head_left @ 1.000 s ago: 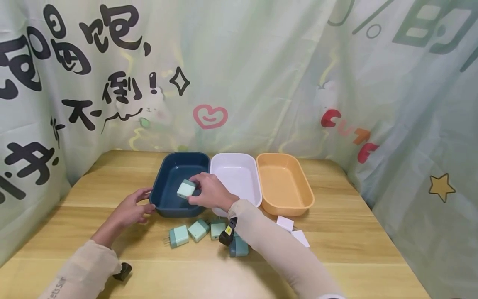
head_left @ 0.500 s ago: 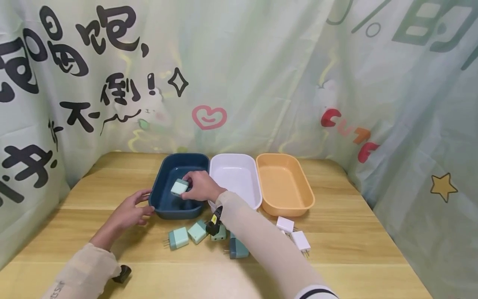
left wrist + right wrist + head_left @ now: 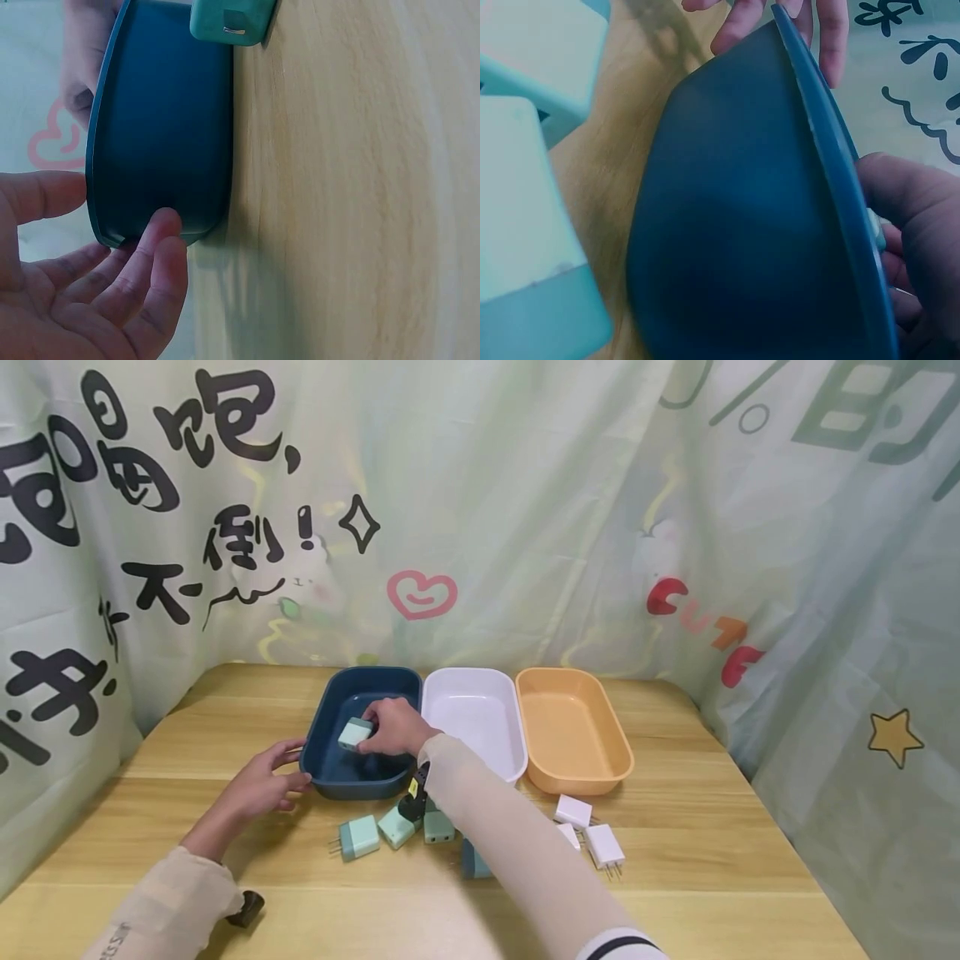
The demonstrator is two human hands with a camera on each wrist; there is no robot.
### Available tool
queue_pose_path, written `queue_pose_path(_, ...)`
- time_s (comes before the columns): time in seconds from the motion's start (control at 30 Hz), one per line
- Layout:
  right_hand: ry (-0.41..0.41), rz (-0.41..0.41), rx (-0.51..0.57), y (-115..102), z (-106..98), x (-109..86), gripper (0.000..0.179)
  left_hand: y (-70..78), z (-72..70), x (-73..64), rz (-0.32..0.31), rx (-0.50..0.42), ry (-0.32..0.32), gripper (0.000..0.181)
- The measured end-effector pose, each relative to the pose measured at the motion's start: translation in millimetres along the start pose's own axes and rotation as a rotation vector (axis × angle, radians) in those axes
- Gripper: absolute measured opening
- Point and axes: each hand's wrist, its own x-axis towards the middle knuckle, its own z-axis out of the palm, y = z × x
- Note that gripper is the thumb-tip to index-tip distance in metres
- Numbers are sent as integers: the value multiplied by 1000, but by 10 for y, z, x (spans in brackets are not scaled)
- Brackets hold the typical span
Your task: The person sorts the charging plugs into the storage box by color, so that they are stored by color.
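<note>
The right hand [image 3: 397, 727], fingers pinching a pale green charger [image 3: 352, 735] inside the navy tray [image 3: 354, 788], would best release it low while the left hand [image 3: 262, 788], fingers loosely extended, steadies the tray.

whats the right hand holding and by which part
The right hand pinches a pale green charger by its right end, as seen in the head view.

The head view looks forward and down over the fingers [image 3: 288, 747]; both wrist views, close behind them, share the blue tray [image 3: 165, 112].
</note>
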Motion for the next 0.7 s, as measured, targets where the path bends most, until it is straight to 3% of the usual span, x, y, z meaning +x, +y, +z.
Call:
queue_pose_path(0.33,-22,4,-20,-10,-21,12,46,7,1,0,15,-5,4,67)
queue_pose_path(0.57,-27,-17,72,22,-49,-34,50,12,4,0,1,9,5,67)
queue_pose_path(0.7,-45,-68,154,38,-90,-95,51,3,-1,-1,-1,18,4,68)
